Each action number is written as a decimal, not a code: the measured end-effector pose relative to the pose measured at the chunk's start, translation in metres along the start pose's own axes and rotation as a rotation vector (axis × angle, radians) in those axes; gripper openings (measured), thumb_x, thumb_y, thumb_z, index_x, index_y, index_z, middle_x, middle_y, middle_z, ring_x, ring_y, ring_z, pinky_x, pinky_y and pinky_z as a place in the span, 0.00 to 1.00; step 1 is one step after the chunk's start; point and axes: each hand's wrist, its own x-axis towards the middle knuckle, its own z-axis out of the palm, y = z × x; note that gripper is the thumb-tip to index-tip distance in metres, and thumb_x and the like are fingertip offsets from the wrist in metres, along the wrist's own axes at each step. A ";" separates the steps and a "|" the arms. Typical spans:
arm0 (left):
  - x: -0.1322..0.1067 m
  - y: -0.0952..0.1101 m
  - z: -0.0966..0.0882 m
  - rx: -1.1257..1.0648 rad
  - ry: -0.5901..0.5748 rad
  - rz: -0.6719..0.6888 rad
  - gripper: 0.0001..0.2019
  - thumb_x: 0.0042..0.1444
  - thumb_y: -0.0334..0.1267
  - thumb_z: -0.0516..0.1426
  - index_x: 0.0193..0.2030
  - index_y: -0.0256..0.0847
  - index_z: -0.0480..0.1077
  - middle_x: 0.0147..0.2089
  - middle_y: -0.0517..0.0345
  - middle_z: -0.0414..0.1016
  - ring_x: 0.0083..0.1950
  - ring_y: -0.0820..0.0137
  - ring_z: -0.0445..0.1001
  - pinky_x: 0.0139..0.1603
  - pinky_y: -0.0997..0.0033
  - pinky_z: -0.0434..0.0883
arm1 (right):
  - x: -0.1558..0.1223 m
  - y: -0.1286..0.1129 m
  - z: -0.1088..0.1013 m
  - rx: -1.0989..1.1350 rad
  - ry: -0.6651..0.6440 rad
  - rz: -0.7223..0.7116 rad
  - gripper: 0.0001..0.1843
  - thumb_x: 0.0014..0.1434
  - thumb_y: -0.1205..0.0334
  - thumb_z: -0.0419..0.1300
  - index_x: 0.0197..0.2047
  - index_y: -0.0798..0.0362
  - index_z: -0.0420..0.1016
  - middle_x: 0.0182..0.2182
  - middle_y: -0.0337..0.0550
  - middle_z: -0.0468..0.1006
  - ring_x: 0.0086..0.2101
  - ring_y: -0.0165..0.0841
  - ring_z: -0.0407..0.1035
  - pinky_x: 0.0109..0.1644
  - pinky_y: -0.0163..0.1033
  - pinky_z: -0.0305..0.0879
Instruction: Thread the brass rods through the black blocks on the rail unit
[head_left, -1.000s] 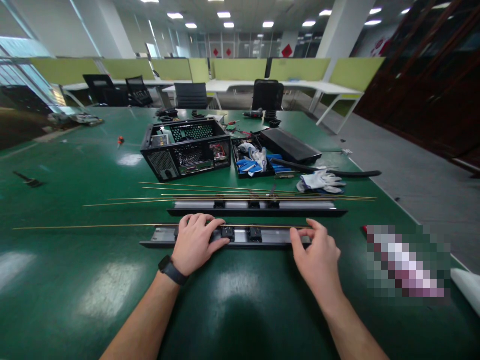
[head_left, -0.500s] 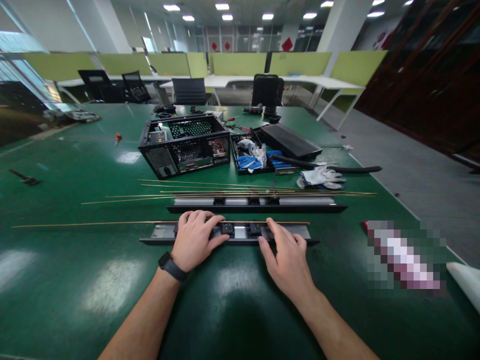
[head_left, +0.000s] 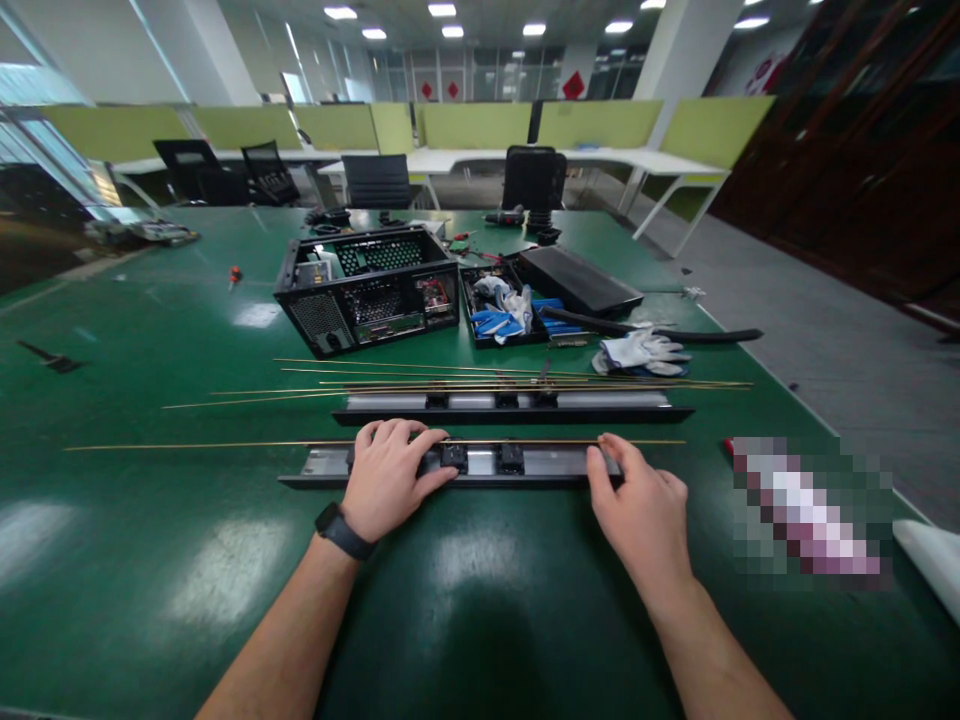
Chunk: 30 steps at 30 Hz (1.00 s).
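A black and silver rail (head_left: pixel 547 463) with two black clips lies crosswise on the green table (head_left: pixel 187 580) in front of me. My left hand (head_left: pixel 390 485), with a black watch on the wrist, lies over the rail's left part, fingers curled across it and thumb on its near side. My right hand (head_left: pixel 641 505) is at the rail's right end, thumb and forefinger pinched at a thin brass rod (head_left: pixel 225 445) that runs along the rail's far edge and sticks out far to the left.
A second, longer rail (head_left: pixel 615 402) and several loose brass rods (head_left: pixel 337 388) lie just beyond. Behind them are an open black computer case (head_left: pixel 367 290), a tray with blue-and-white gloves (head_left: pixel 502 315), white gloves (head_left: pixel 637 352), a black panel (head_left: pixel 577 280) and a black hose (head_left: pixel 712 337). The table's edge runs along the right.
My right hand went from the rail's middle back to its right end. The brass rod has slid to the right along the rail. My left hand has stayed put.
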 end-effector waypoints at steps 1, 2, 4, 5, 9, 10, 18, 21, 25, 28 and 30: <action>0.000 0.000 0.000 -0.001 0.000 0.001 0.20 0.64 0.58 0.60 0.58 0.54 0.75 0.57 0.52 0.78 0.59 0.53 0.72 0.63 0.44 0.60 | 0.002 0.002 -0.002 0.001 0.002 0.018 0.23 0.71 0.47 0.51 0.54 0.53 0.78 0.47 0.54 0.84 0.45 0.48 0.79 0.57 0.54 0.59; 0.000 0.000 0.000 -0.003 0.000 0.001 0.20 0.64 0.58 0.60 0.58 0.54 0.75 0.57 0.52 0.78 0.58 0.53 0.72 0.63 0.44 0.60 | 0.003 0.003 -0.003 0.005 0.000 0.032 0.23 0.70 0.46 0.51 0.53 0.52 0.78 0.46 0.53 0.85 0.44 0.48 0.79 0.57 0.54 0.59; 0.000 0.000 0.000 -0.009 -0.001 -0.001 0.20 0.64 0.57 0.61 0.58 0.54 0.75 0.57 0.52 0.78 0.58 0.53 0.72 0.63 0.44 0.60 | 0.004 0.003 -0.005 0.017 -0.013 0.047 0.23 0.70 0.46 0.52 0.53 0.52 0.78 0.46 0.53 0.85 0.43 0.48 0.79 0.56 0.54 0.60; 0.000 0.000 0.000 -0.011 -0.001 -0.001 0.20 0.64 0.57 0.61 0.58 0.54 0.75 0.57 0.52 0.78 0.59 0.53 0.72 0.63 0.43 0.60 | 0.005 0.003 -0.005 0.024 -0.019 0.051 0.23 0.69 0.45 0.52 0.53 0.52 0.78 0.46 0.53 0.85 0.43 0.48 0.79 0.56 0.54 0.61; 0.000 0.000 0.000 -0.011 -0.006 0.000 0.20 0.64 0.57 0.60 0.59 0.54 0.75 0.57 0.52 0.78 0.59 0.53 0.72 0.63 0.43 0.60 | 0.004 0.004 -0.003 0.053 -0.018 0.053 0.23 0.69 0.46 0.53 0.53 0.53 0.78 0.46 0.53 0.85 0.45 0.49 0.79 0.57 0.55 0.62; 0.000 0.000 0.000 -0.011 -0.006 0.001 0.20 0.64 0.57 0.60 0.59 0.54 0.75 0.57 0.51 0.78 0.59 0.53 0.72 0.63 0.43 0.60 | 0.004 0.004 -0.003 0.063 -0.013 0.050 0.23 0.69 0.46 0.53 0.53 0.53 0.78 0.46 0.53 0.85 0.45 0.49 0.80 0.57 0.54 0.63; 0.000 0.000 -0.001 -0.009 0.008 0.007 0.20 0.64 0.56 0.61 0.58 0.53 0.75 0.56 0.52 0.79 0.58 0.54 0.73 0.63 0.44 0.60 | 0.000 0.004 0.006 0.051 0.009 -0.076 0.23 0.71 0.49 0.53 0.58 0.53 0.78 0.48 0.51 0.84 0.48 0.45 0.79 0.56 0.52 0.63; 0.000 0.000 0.000 -0.010 0.011 0.004 0.19 0.63 0.56 0.62 0.58 0.54 0.76 0.56 0.53 0.79 0.58 0.53 0.73 0.63 0.44 0.60 | 0.001 0.005 0.006 0.016 0.033 -0.088 0.22 0.72 0.49 0.52 0.56 0.54 0.79 0.49 0.51 0.84 0.49 0.45 0.79 0.56 0.52 0.63; 0.000 0.000 0.000 -0.014 0.014 0.004 0.20 0.63 0.56 0.62 0.58 0.54 0.75 0.56 0.53 0.79 0.58 0.53 0.73 0.62 0.44 0.60 | 0.006 0.011 -0.001 -0.043 0.061 -0.039 0.22 0.71 0.50 0.52 0.54 0.56 0.81 0.47 0.52 0.85 0.47 0.46 0.80 0.53 0.50 0.66; 0.000 0.001 0.000 -0.008 0.012 0.004 0.19 0.64 0.56 0.62 0.58 0.54 0.75 0.56 0.53 0.79 0.58 0.53 0.73 0.62 0.44 0.60 | 0.011 0.018 -0.008 -0.099 0.074 0.044 0.23 0.70 0.50 0.53 0.54 0.57 0.81 0.45 0.51 0.85 0.44 0.47 0.80 0.52 0.50 0.67; 0.000 0.001 -0.001 -0.003 0.009 0.005 0.19 0.64 0.56 0.61 0.58 0.54 0.75 0.56 0.53 0.78 0.58 0.53 0.73 0.62 0.43 0.60 | 0.014 0.023 -0.012 -0.135 0.078 0.105 0.23 0.70 0.51 0.54 0.54 0.57 0.81 0.44 0.51 0.85 0.43 0.48 0.80 0.51 0.50 0.67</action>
